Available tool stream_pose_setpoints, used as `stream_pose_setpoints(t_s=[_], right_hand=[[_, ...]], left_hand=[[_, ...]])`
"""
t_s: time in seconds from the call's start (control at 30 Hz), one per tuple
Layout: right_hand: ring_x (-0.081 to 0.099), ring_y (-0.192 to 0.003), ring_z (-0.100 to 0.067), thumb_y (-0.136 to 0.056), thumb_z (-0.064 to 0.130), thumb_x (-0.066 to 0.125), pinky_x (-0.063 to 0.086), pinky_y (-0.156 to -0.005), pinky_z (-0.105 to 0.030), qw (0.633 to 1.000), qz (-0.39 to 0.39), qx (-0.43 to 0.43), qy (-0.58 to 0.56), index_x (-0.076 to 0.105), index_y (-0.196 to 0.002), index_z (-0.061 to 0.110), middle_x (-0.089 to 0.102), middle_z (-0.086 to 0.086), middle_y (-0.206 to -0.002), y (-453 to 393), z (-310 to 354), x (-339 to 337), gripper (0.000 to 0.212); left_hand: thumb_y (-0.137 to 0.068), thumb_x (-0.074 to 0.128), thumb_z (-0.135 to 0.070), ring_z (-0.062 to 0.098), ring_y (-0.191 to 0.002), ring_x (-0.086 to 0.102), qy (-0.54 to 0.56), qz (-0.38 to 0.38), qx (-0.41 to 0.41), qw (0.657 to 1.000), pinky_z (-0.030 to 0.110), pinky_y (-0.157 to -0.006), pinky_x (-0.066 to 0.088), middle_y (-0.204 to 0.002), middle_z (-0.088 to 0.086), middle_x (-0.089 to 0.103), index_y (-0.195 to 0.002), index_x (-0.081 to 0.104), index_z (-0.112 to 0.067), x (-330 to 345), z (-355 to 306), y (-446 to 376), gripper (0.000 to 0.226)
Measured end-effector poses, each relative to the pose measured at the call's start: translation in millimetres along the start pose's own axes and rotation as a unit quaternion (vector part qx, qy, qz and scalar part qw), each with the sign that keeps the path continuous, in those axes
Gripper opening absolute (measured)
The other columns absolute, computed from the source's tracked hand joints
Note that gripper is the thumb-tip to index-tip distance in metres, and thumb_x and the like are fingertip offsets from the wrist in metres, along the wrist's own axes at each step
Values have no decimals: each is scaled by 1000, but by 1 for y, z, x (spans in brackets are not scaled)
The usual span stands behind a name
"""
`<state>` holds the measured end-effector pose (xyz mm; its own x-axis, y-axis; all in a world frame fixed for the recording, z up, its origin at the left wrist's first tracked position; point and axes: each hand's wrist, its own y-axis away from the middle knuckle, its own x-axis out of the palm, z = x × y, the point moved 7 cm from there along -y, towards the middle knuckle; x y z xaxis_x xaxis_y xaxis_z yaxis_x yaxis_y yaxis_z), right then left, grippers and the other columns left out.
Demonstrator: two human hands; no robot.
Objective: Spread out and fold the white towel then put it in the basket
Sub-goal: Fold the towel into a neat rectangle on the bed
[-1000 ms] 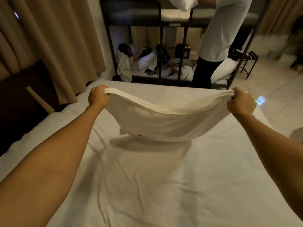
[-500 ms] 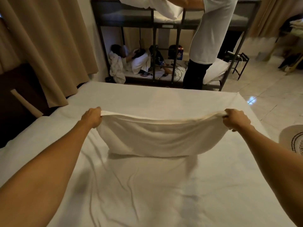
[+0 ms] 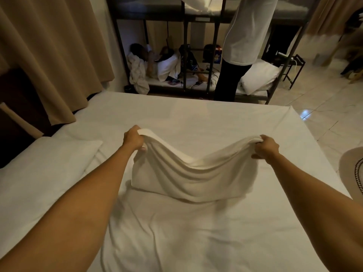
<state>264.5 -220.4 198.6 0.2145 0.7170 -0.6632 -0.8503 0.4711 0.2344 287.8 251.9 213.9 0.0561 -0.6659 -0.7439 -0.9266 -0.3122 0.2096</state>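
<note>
Left hand (image 3: 133,138) clenched on one top corner of the white towel (image 3: 193,173); right hand (image 3: 266,147) clenched on the other top corner. Both arms stretched out over the bed (image 3: 196,232), hands well apart. Towel hanging slack between the two fists — top edge sagging in the middle, cloth falling in soft folds, lower edge touching the rumpled white sheet. Pillow (image 3: 45,160) lying to the left on the bed, near the left forearm but apart from the towel. Pale round thing with a dark patterned rim (image 3: 353,173) at the right edge of the view — too cut off to tell what. Beyond the bed, a dark metal bunk frame (image 3: 214,46) and a standing person (image 3: 241,46) in a white shirt and dark trousers. Tan curtain (image 3: 49,55) at left.
</note>
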Motion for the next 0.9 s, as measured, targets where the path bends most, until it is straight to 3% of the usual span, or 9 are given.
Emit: stream_pose_setpoints(t_s=[0.07, 0.13, 0.2, 0.27, 0.33, 0.43, 0.57, 0.7, 0.9], right_hand=[[57, -106, -45, -83, 6, 52, 53, -88, -49, 997, -51, -63, -18, 62, -109, 11, 62, -23, -112, -1, 26, -19, 29], [56, -106, -44, -85, 11, 43, 47, -93, -43, 987, -105, -114, -28, 62, -109, 12, 64, -23, -111, 4, 56, -45, 30], [55, -107, -42, -82, 14, 38, 43, -89, -37, 974, -156, -156, -52, 61, -109, 12, 64, -22, -111, 12, 90, -74, 36], [56, -105, -35, -82, 8, 36, 41, -80, -29, 956, -206, -192, -86, 61, -109, 11, 64, -18, -110, 25, 121, -104, 36], [58, -98, -23, -86, 2, 36, 36, -72, -18, 935, -249, -221, -125, 61, -110, 12, 65, -14, -109, 39, 145, -133, 36], [54, -86, -13, -86, 4, 35, 36, -65, -13, 908, -282, -268, -156, 60, -106, 11, 66, -9, -101, 64, 165, -160, 32], [51, -83, -12, -86, -1, 37, 31, -55, 4, 900, -279, -306, -132, 60, -108, 7, 57, -2, -90, 97, 155, -158, 33], [55, -84, -22, -83, 0, 39, 35, -63, -15, 918, -237, -301, -100, 59, -103, 11, 62, -6, -92, 111, 105, -127, 31], [63, -93, -38, -75, -8, 44, 48, -79, -37, 957, -152, -245, 27, 63, -111, 8, 68, -22, -99, 132, -15, -66, 43]], left_hand=[[-67, 81, 1, 34, -104, 57, 36, -7, 15, 999, 43, -86, 55, -119, 16, 59, -109, 54, -7, -18, -21, -8, 50], [-67, 82, -3, 35, -111, 55, 65, -28, 36, 997, 47, -92, 53, -124, 15, 58, -116, 53, -8, -44, -47, -13, 57], [-78, 72, -8, 35, -113, 54, 171, -70, 48, 982, 51, -90, 54, -126, 16, 56, -109, 55, -10, -77, -76, -12, 35], [-89, 55, -10, 32, -109, 57, 273, -126, 58, 952, 46, -73, 59, -119, 13, 57, -96, 52, -16, -109, -107, 6, 10], [-92, 46, -7, 20, -97, 54, 292, -188, 90, 933, 33, -62, 57, -108, 7, 55, -95, 46, -21, -138, -133, 28, 14], [-91, 43, -1, 12, -92, 48, 299, -252, 135, 910, 24, -75, 52, -112, 6, 59, -98, 43, -25, -165, -142, 55, 25], [-91, 44, 2, 22, -97, 56, 363, -213, 120, 899, 39, -74, 58, -112, 11, 57, -97, 47, -20, -158, -110, 73, 23], [-92, 43, 1, 30, -106, 56, 311, -187, 92, 927, 41, -77, 57, -126, 17, 56, -104, 52, -15, -132, -62, 92, 22], [-86, 51, 6, 40, -111, 54, 147, -125, 57, 980, 45, -76, 56, -123, 20, 56, -113, 55, -8, -74, 46, 113, 31]])
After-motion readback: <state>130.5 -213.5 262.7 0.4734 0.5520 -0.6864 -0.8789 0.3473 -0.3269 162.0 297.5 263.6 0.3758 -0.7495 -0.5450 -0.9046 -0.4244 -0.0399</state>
